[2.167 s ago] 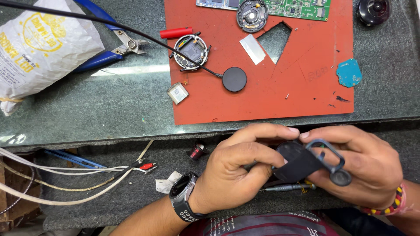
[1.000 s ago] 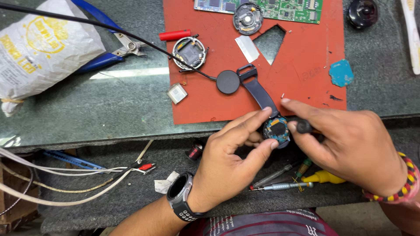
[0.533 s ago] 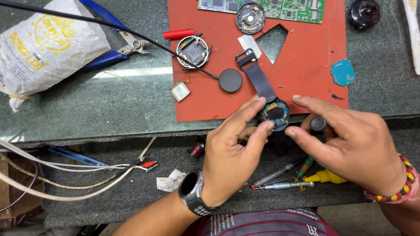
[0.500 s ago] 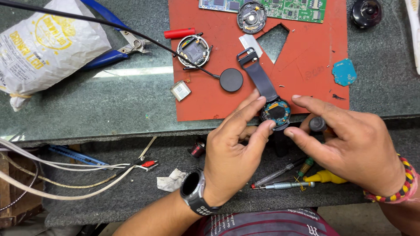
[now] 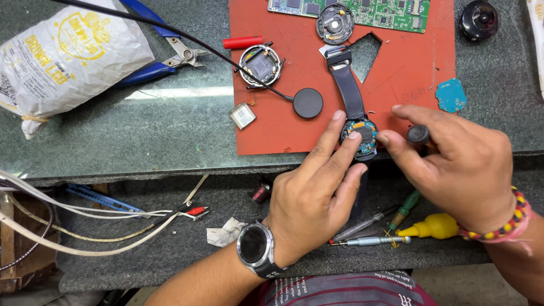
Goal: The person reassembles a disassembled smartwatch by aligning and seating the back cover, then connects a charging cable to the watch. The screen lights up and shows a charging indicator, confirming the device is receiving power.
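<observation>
While the opened watch [image 5: 360, 136] lies at the near edge of the red mat [image 5: 294, 130], its round body is pinched from 7 o'clock by the left hand [image 5: 317, 192], whose index and middle fingertips rest on its rim with the other fingers loosely curled. The watch's dark strap [image 5: 347, 90] runs off toward 12 o'clock across the mat. From 3 o'clock the right hand [image 5: 459, 170] is closed round a dark-capped tool [image 5: 419, 134], its thumb touching the watch's edge; the tool's tip is hidden. A wristwatch [image 5: 255, 245] is worn on the left wrist and a beaded band [image 5: 498, 221] on the right. On the mat, at 11 o'clock from the watch, a round open case [image 5: 260, 63] and a black disc [image 5: 308, 103] are joined to a black cable [image 5: 170, 31]; a red cylinder [image 5: 242, 42] lies just beyond. A green circuit board [image 5: 374, 11] is set at 12 o'clock. On the grey tabletop [image 5: 141, 136], blue-handled pliers [image 5: 153, 62] and a white bag [image 5: 62, 56] are seen at 10 o'clock. Screwdrivers [image 5: 368, 232] and a yellow bottle [image 5: 430, 226] lie on the lower ledge at 5 o'clock.
</observation>
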